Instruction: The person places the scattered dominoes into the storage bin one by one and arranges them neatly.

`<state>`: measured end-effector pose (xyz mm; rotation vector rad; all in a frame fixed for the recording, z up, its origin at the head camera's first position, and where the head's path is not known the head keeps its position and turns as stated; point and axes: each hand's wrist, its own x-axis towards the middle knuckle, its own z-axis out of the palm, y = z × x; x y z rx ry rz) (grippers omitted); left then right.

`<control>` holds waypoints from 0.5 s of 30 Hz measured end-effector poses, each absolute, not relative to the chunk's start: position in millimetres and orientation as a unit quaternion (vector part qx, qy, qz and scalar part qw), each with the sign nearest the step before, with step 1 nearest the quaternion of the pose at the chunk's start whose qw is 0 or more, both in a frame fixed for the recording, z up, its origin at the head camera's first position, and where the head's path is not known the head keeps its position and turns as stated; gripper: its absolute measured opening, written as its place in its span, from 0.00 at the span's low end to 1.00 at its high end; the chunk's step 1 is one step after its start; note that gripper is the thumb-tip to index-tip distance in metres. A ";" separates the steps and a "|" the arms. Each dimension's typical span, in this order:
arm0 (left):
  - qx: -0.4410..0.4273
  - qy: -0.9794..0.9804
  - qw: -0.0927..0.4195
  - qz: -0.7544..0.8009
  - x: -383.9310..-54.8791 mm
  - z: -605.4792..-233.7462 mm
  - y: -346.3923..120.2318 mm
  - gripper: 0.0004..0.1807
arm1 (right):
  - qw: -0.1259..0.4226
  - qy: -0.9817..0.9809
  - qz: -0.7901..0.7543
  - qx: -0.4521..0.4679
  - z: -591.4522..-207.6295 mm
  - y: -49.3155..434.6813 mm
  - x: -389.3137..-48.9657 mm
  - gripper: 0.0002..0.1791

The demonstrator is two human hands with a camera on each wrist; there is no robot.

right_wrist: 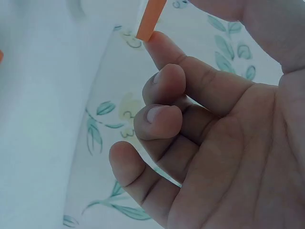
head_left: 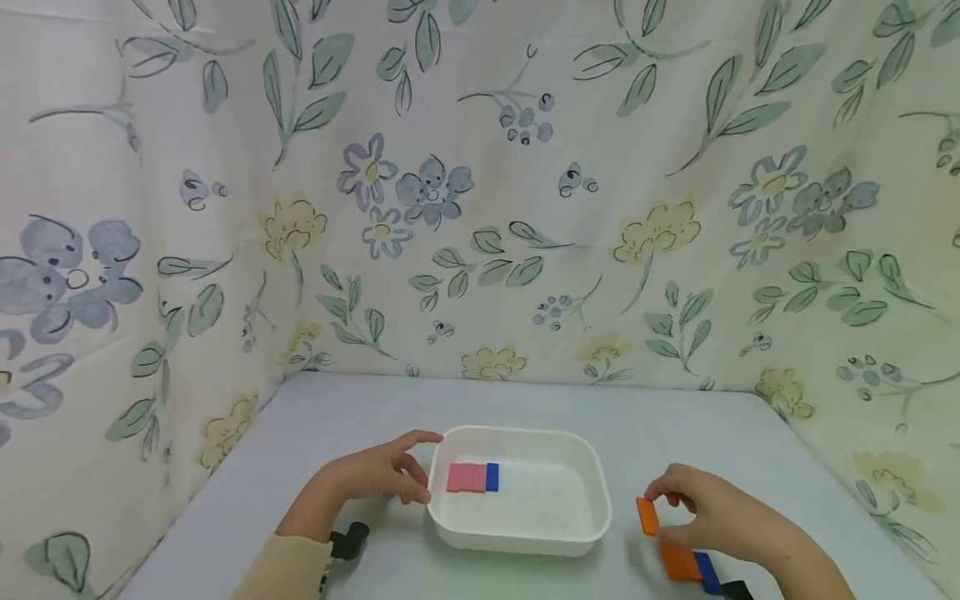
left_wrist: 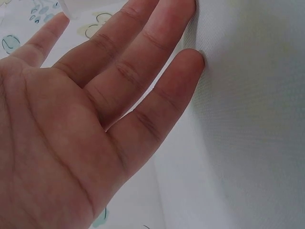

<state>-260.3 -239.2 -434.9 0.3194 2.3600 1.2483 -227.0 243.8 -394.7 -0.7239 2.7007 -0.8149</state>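
My left hand [head_left: 390, 471] is at the left end of a white plastic basin [head_left: 525, 546], fingers spread and fairly straight. In the left wrist view its fingertips [left_wrist: 188, 64] touch the basin's outer wall [left_wrist: 257, 114]. To the right of the basin, my right hand [head_left: 708, 512] pinches a thin orange rectangular tile [head_left: 647, 517] by its ends between thumb and forefinger. The right wrist view has the tile [right_wrist: 152, 16] edge-on at the forefinger's tip, the other fingers curled. Inside the basin, several pink tiles [head_left: 467, 477] and a blue tile [head_left: 492, 477] lie in a row.
On the white table [head_left: 390, 400], more orange tiles [head_left: 681, 563] and a blue tile [head_left: 707, 572] lie below my right hand. A black wrist strap [head_left: 349, 542] shows by the left wrist. A floral curtain [head_left: 480, 208] hangs behind the table.
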 end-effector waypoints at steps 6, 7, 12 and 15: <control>0.117 0.857 0.221 0.449 -260.1 -434.2 -238.6 0.45 | 0.121 0.920 -0.277 -0.248 -387.1 234.2 -226.0 0.18; 0.116 0.858 0.221 0.449 -259.8 -433.8 -239.1 0.45 | 0.121 0.920 -0.277 -0.250 -386.5 230.2 -226.3 0.18; 0.120 0.856 0.221 0.451 -259.0 -433.5 -241.0 0.45 | 0.113 0.916 -0.275 -0.271 -380.9 207.6 -227.6 0.18; 0.121 0.855 0.221 0.453 -258.6 -434.4 -241.3 0.45 | 0.119 0.911 -0.274 -0.285 -377.0 192.5 -229.5 0.18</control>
